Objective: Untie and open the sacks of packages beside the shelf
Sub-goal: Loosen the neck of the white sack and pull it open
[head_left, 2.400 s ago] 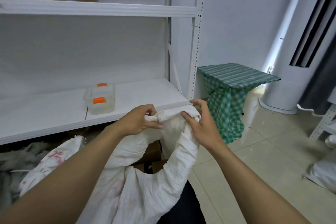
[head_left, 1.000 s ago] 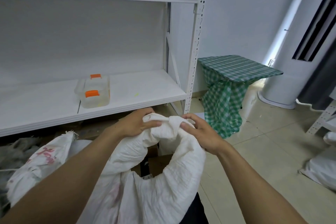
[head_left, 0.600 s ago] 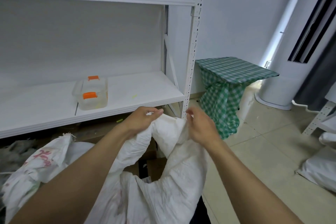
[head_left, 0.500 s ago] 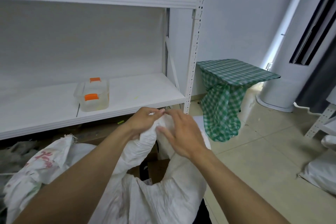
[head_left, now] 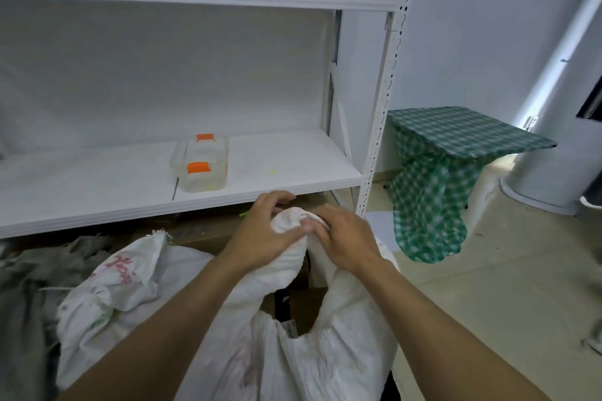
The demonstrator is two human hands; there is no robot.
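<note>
A white woven sack [head_left: 325, 355] stands in front of me, its top corners drawn up into a knot [head_left: 293, 218]. My left hand [head_left: 260, 238] grips the left side of the knot, thumb pressed on the cloth. My right hand [head_left: 345, 238] holds the right side, fingers curled over the knot. Through the gap under the knot I see brown cardboard packages [head_left: 303, 306]. A second white sack with red writing [head_left: 123, 277] lies to the left, its mouth loose.
The white metal shelf [head_left: 130, 205] stands just behind the sacks, with a clear box with orange latches [head_left: 202, 166] on it. A small table under green checked cloth [head_left: 456, 153] is at the right. Grey cloth [head_left: 19, 303] lies at left. Tiled floor at right.
My right hand let go of the sack's right edge, swung across to the left, and now closes over the knot beside my left hand. The view has tilted slightly.
</note>
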